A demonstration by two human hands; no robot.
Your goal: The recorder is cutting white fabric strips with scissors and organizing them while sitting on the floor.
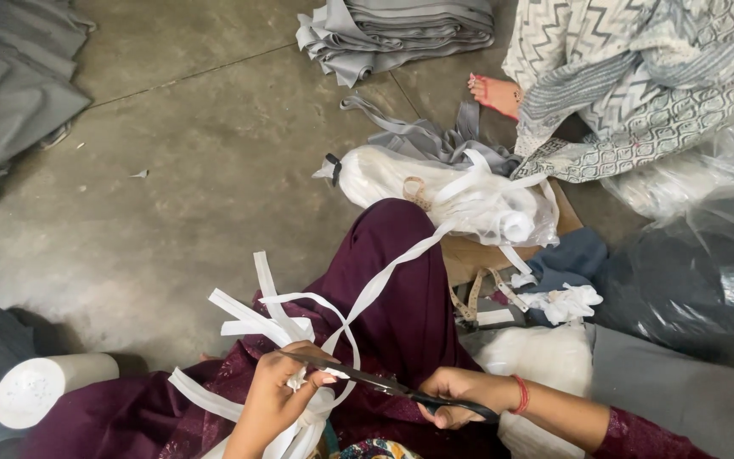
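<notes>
The long flat white fabric ribbon [384, 276] runs from the clear plastic bag of white ribbon rolls [460, 200] on the floor, down across your maroon-clothed lap [401, 314], to a loose bundle of cut white strips [252, 323] fanned above your left hand [273, 399]. Your left hand is curled closed around the gathered strip ends, thumb pressed over the ribbon where the blades meet it. Your right hand [460, 398] is closed through the handles of the black long-bladed scissors [375, 384], whose tips point left and lie against the ribbon just beside your left thumb; whether the blades are parted cannot be told. For a clean cut, judge it best to keep the ribbon taut and flat between lap and left hand, square to the blades, with fingertips clear of the edge. A beige measuring tape [473, 302] lies beside your knee, near a white crumpled scrap [567, 302]. Beyond these sit folded grey fabric [401, 30], a white cylindrical roll end [36, 391] at lower left, and another person's patterned garment [639, 76] and bare foot [494, 92] on the grey concrete floor [172, 170].
</notes>
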